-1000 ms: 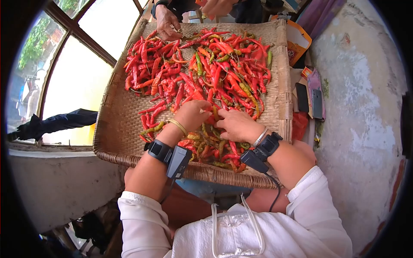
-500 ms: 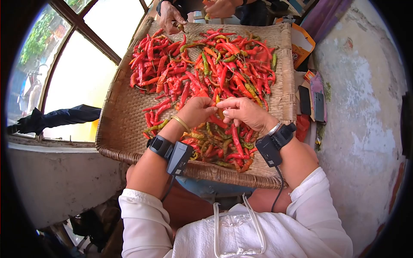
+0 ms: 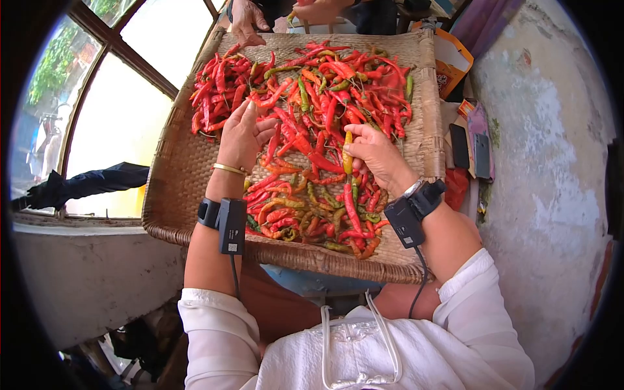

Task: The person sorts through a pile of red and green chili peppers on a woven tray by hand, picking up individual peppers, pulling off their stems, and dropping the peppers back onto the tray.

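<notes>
Between the thumb and fingers of my right hand point(image 3: 375, 151) is a yellow-green pepper point(image 3: 348, 153), held upright over the woven tray point(image 3: 188, 188). My left hand point(image 3: 243, 134) is over the tray's left part, fingers apart. A curved orange-red pepper point(image 3: 272, 97) lies at its fingertips, with no grip on it visible. Beyond my hands is a wide heap of mostly red peppers point(image 3: 325, 97). Nearer to me, a mixed pile of green, yellow, orange and red peppers point(image 3: 312, 214) lies on the weave.
Across the tray are another person's hands point(image 3: 247, 21), one by the far left rim, the other near peppers. Two phones point(image 3: 481, 156) and an orange bag point(image 3: 451, 65) are at the right. A dark folded umbrella point(image 3: 107, 178) lies by the window on the left.
My hands have moved apart, the left one forward and to the left, its fingers spreading. The yellow-green pepper now shows clearly in my right hand. The other person's hands have shifted slightly.
</notes>
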### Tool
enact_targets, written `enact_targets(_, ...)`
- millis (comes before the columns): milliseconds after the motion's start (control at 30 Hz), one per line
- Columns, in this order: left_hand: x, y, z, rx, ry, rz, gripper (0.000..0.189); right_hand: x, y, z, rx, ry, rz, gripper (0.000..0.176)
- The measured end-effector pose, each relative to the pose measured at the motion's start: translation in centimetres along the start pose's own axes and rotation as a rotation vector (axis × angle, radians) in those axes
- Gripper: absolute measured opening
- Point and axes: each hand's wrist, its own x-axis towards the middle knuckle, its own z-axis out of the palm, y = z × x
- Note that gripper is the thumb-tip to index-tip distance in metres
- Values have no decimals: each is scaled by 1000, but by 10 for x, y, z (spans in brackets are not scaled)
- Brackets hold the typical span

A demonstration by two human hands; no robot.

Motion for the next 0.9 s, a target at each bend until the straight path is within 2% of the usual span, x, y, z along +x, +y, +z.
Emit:
enact_targets(33, -4, 1, 2, 70, -10, -59, 32, -1, -1, 1, 2, -7, 21, 37)
enact_targets(67, -8, 1, 4, 140, -20, -117, 36, -2, -1, 3, 3, -6, 21, 37)
enact_targets(133, -20, -9, 14, 503, -293, -141, 43, -3, 1, 7, 33, -22, 68, 25)
enact_targets(167, -27, -15, 21, 581, -404, -189, 40, -5, -2, 8, 37, -38, 63, 16)
enact_targets(200, -33, -19, 26, 657, -516, -236, 37, -6, -4, 8, 37, -37, 64, 16)
enact_targets(333, -42, -36, 31, 821, -578, -137, 29, -6, -4, 8, 183, -4, 54, 12)
enact_targets(400, -43, -33, 32, 787, -601, -254, 23, -5, -3, 5, 222, 9, 58, 11)
enact_targets(467, -38, -26, 28, 777, -628, -315, 21, -3, -4, 1, -6, -2, 54, 12)
enact_targets(500, -34, -21, 25, 768, -653, -375, 20, -3, -4, 0, -2, -1, 60, 12)
enact_targets(533, -34, -9, 26, 806, -655, -332, 19, -3, -5, 0, -275, 18, -41, 11)
enact_targets(567, -30, -2, 21, 758, -611, -308, 19, -4, -5, -1, -549, 37, -145, 11)
enact_targets(600, -25, 3, 15, 709, -568, -286, 19, -5, -2, -2, -547, 38, -139, 11)
enact_targets(667, -12, 12, 1, 508, -419, -226, 21, -7, 3, -5, -1068, -176, -391, 9)
enact_targets(733, -2, 6, -4, -98, -189, -27, 36, -13, 5, 2, -1120, -253, -346, 8)
enact_targets(767, 4, 5, -6, -168, -54, 72, 50, -15, 6, 4, -1217, -313, -338, 8)
enact_targets(800, 4, 4, -8, -169, -52, 70, 50, -17, 7, 7, -1314, -374, -330, 8)
enact_targets(867, 5, -1, -12, -54, 71, 31, 37, -22, 5, 9, -1374, -411, -273, 10)
enact_targets(900, -2, 0, -6, 47, 6, -26, 35, -23, 5, 7, -1428, -477, -241, 15)
